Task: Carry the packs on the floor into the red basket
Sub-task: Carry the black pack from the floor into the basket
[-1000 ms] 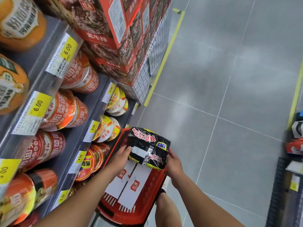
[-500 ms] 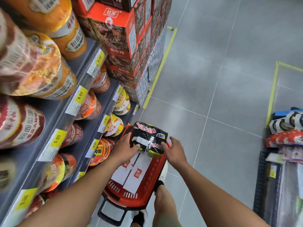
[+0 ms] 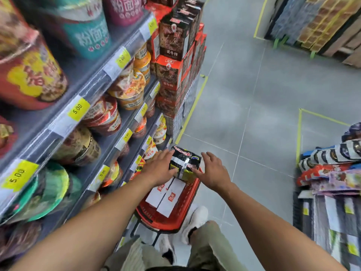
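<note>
A black noodle pack point(image 3: 184, 163) with red and yellow print lies on the far end of the red basket point(image 3: 188, 194), which stands on the floor by the shelf. Two white boxes point(image 3: 166, 194) lie flat inside the basket, below the pack. My left hand point(image 3: 159, 169) rests with straight fingers against the pack's left side. My right hand point(image 3: 214, 173) hovers at its right side, fingers spread, fingertips just at the pack's edge. Neither hand grips it.
Shelves of cup noodles point(image 3: 125, 89) with yellow price tags run along the left. A stack of red boxes point(image 3: 172, 75) stands beyond them. Piled packs point(image 3: 332, 165) fill a display at the right. My white shoes point(image 3: 195, 220) are beside the basket's near end.
Both hands held the pack over the basket before; now it rests on the basket and my fingers have spread off it. The view has risen and tilted up.
</note>
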`<move>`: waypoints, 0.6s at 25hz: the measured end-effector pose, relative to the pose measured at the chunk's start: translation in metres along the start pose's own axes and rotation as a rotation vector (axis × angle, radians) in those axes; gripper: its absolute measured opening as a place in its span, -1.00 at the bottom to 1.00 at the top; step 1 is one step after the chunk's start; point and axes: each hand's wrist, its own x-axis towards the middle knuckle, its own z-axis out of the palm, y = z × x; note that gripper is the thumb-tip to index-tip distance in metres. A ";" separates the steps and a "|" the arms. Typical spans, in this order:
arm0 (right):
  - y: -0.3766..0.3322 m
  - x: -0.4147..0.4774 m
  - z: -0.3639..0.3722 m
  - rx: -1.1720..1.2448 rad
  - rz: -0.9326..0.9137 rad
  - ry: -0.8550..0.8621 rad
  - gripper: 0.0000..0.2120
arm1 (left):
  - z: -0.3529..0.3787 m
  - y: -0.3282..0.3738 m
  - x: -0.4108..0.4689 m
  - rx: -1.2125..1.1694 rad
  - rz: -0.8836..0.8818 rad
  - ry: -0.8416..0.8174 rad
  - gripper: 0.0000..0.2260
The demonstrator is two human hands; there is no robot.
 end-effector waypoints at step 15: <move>-0.006 -0.081 -0.052 -0.328 -0.445 -0.026 -0.17 | 0.039 0.037 -0.144 0.042 -0.215 0.235 -0.23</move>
